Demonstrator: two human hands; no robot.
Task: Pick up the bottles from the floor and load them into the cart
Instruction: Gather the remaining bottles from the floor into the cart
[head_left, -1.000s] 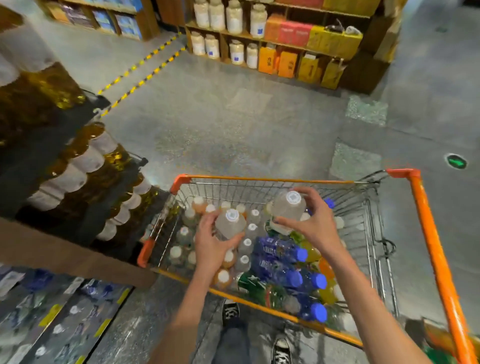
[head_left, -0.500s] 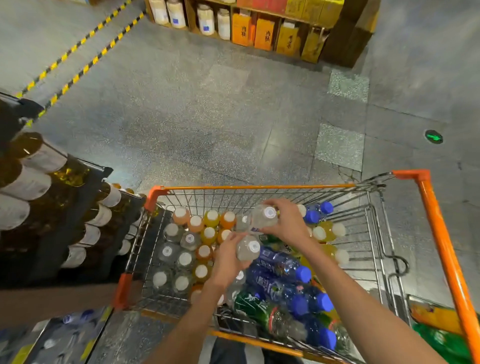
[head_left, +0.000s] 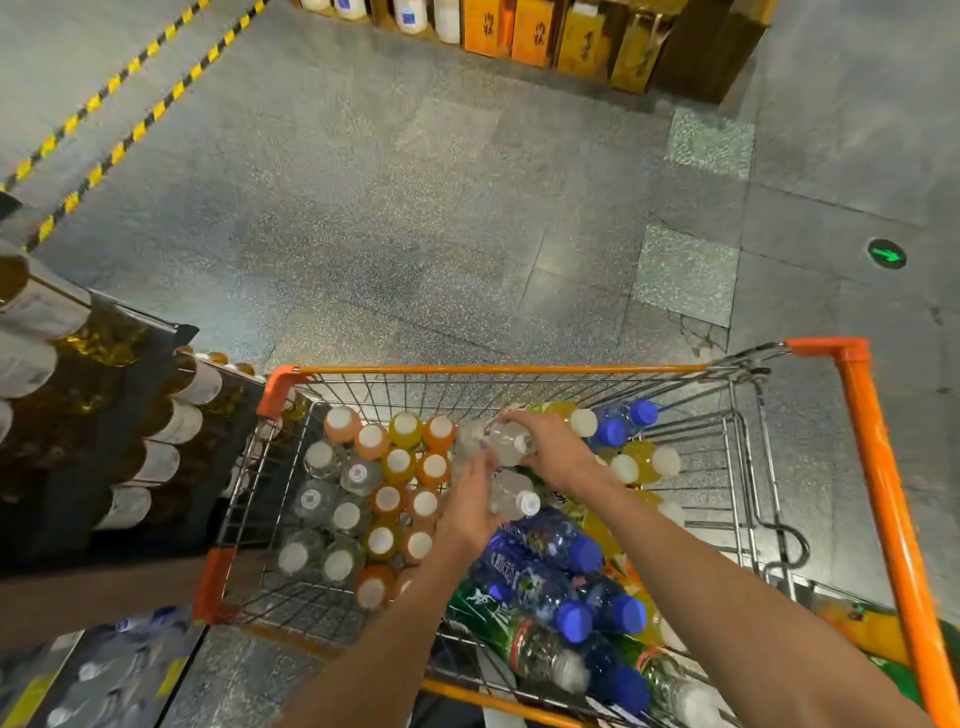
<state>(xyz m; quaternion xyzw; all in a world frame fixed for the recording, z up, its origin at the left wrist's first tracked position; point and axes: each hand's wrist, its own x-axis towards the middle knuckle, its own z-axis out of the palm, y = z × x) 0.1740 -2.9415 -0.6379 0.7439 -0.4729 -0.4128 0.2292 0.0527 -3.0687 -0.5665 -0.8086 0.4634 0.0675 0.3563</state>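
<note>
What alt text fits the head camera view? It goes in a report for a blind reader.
Seen from above, a person's left hand and right hand each lower a clear white-capped bottle into an orange-framed wire cart already packed with bottles: upright ones on the left, blue-capped bottles lying on the right. Grey speckled floor lies beyond.

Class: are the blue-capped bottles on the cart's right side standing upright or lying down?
Lying down. The blue-capped bottles show their sides, caps pointing sideways, stacked inside the cart.

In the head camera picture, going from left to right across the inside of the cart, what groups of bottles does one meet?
Upright clear white-capped bottles → upright orange and yellow juice bottles → two clear bottles held by left hand and right hand → lying yellow white-capped bottles, all inside the orange-rimmed wire cart.
</note>
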